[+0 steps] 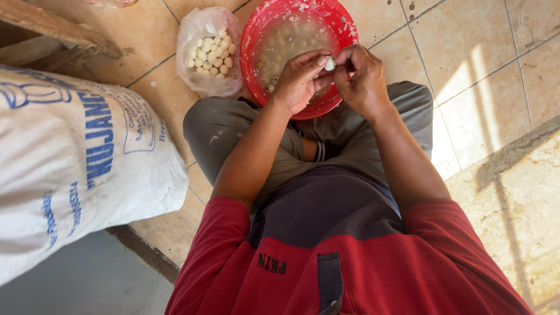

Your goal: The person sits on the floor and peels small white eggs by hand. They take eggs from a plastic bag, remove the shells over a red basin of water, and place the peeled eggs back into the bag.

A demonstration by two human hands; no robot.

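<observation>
I see both hands meeting over the near rim of the red basin (255, 35), which sits on the tiled floor (466, 46) just past the crossed legs. The left hand (298, 80) and right hand (363, 79) pinch one small white egg (330, 63) between their fingertips, fingers curled closed on it, thumbs working at its surface. I judge this to be the peeling step, partway through one egg; the next move calls for light thumb pressure so the shell lifts without tearing the white.

The basin holds cloudy water with more small eggs and bits of shell stuck to its wall. Touching its left side stands a clear plastic bag (201, 81), open at the top, with peeled white eggs (211, 53) heaped inside. At the floor's left edge lies a big white woven sack (76, 175), bulging, with blue print along its side. A wooden piece (46, 29) shows in the far left corner.
</observation>
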